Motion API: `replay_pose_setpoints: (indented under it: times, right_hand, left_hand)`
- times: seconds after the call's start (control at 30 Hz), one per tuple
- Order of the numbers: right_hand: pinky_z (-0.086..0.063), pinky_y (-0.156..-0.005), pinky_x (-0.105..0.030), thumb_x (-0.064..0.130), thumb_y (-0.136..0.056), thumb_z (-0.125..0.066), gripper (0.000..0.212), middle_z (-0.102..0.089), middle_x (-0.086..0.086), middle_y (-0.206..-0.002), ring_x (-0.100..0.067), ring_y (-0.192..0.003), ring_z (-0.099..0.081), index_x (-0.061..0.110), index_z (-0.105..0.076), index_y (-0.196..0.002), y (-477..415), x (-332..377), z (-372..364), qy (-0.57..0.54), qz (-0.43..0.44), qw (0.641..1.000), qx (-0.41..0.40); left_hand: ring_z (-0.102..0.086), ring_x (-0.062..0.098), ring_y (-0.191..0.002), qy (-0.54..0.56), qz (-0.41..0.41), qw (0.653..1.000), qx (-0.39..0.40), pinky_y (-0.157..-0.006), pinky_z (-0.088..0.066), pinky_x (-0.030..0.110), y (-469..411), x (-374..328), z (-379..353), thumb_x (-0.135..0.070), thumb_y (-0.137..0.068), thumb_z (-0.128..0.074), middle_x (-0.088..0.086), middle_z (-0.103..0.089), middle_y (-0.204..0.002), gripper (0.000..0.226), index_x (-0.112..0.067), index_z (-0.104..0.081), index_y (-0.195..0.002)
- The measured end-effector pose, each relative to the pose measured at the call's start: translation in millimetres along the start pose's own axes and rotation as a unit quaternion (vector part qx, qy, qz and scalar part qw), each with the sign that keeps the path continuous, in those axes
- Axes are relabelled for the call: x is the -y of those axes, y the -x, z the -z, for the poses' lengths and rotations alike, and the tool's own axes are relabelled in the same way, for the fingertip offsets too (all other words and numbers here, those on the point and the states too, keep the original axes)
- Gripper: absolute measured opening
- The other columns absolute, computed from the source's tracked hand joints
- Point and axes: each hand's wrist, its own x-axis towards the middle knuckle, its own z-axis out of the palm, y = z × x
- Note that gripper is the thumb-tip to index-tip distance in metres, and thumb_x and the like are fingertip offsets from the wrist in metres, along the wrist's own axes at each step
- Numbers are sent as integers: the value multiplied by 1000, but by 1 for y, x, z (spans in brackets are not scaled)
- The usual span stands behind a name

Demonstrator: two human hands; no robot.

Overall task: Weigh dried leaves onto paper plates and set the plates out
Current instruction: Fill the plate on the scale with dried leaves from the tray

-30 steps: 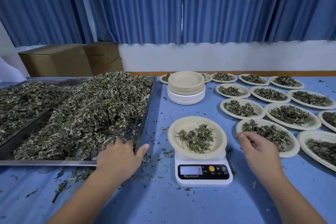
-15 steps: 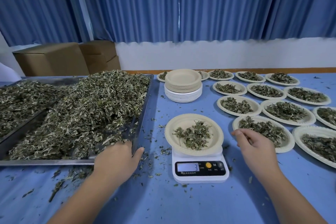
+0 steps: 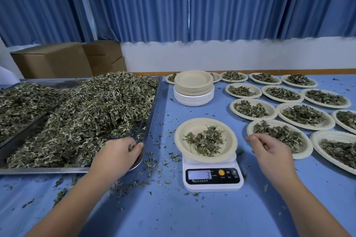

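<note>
**Left hand.** The left hand [image 3: 117, 152] is at the near right corner of the metal tray [image 3: 152, 113]. 1 s ago it lay over the tray edge with the thumb stretched out. Now the fingers and thumb are curled into the dried leaves [image 3: 92, 109], with a small tuft pinched between them. The hand has closed on a fresh portion but has not lifted it.

**Right hand.** The right hand [image 3: 269, 152] has barely moved in the last 1 s. It hovers just right of the scale [image 3: 212, 181], in front of the nearest filled plate [image 3: 250, 127]. The fingers are loosely curled and hold nothing that can be seen.

**Plate being weighed.** The plate [image 3: 179, 136] sits on the scale with a small loose heap of leaves at its centre. This heap is clearly less than the load on the filled plates [image 3: 304, 114] set out at the right. The display [image 3: 199, 174] reads 3, the same as in both earlier views, so nothing has been added in that time.

**Meaning for the task.**
- This plate is judged to be still underweight, so weighing continues.
- The next move calls for carrying the pinch across and releasing it over the plate's centre in small amounts while reading the display.
- The leaves look light and crumbly. Scraps already lie on the table [image 3: 173, 213] between the tray and the scale, so more spillage on the way is likely.
- The stack of empty plates [image 3: 193, 90] stands behind the scale.
</note>
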Motion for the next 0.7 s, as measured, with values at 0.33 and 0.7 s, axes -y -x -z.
replay_pose_setpoints:
  times: [0.33,0.7]
  right_hand:
    - [-42,-55,-32,25,-94,-55,28,-66,-12,-73,-28,-69,-58,41,-67,-74,0,0,0,-6,-7,1000,1]
    - [-49,-62,-39,24,-94,-55,25,-67,-14,-78,-36,-75,-61,39,-68,-78,-2,-1,-1,-10,-23,1000,2]
  left_hand:
    - [-52,19,-45,-6,-66,993,-100,-42,-34,24,-30,-26,36,-41,-97,-50,1,-55,-53,39,-14,-56,-69]
    - [-43,7,-47,226,-144,953,-142,-50,-38,23,-57,-128,25,-39,-97,-51,-2,-56,-56,38,-13,-61,-71]
